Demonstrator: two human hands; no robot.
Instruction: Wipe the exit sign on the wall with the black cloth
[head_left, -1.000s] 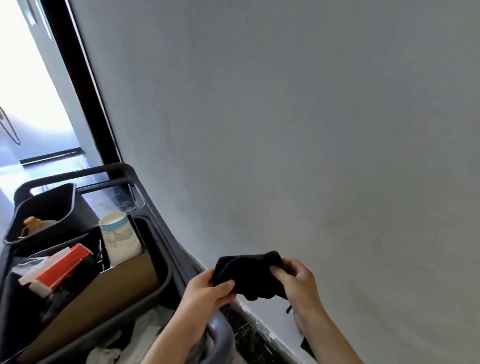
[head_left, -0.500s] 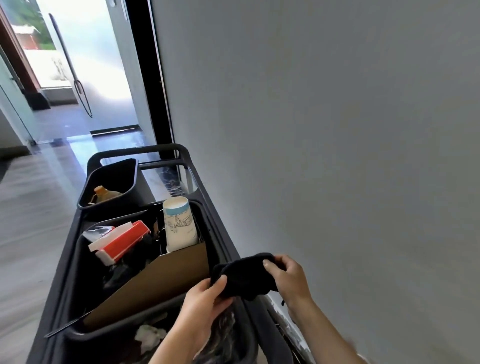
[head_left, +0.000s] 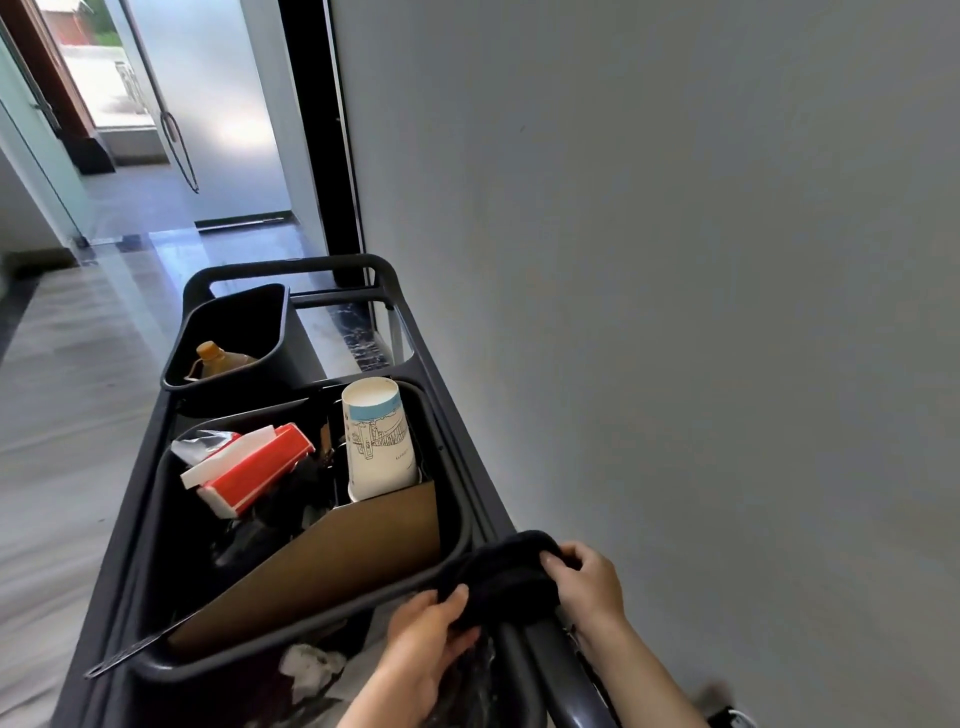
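Note:
A bunched black cloth (head_left: 506, 574) is held between both hands, low at the bottom of the view over the right rim of a cart. My left hand (head_left: 428, 636) grips its near left edge with the thumb on top. My right hand (head_left: 589, 579) holds its right end, fingers curled over it. The grey wall (head_left: 675, 260) fills the right half of the view. No exit sign shows on the visible part of the wall.
A dark cleaning cart (head_left: 291, 270) stands along the wall. Its big bin (head_left: 462, 499) holds a paper cup (head_left: 376, 441), a red and white box (head_left: 249, 470) and cardboard (head_left: 332, 566). A smaller bin (head_left: 234, 332) holds a bottle. Glass doors (head_left: 171, 104) lie ahead.
The view has swung left and down, so the cart and doorway now fill the left half. Both hands keep hold of the black cloth and have shifted over the cart's right rim.

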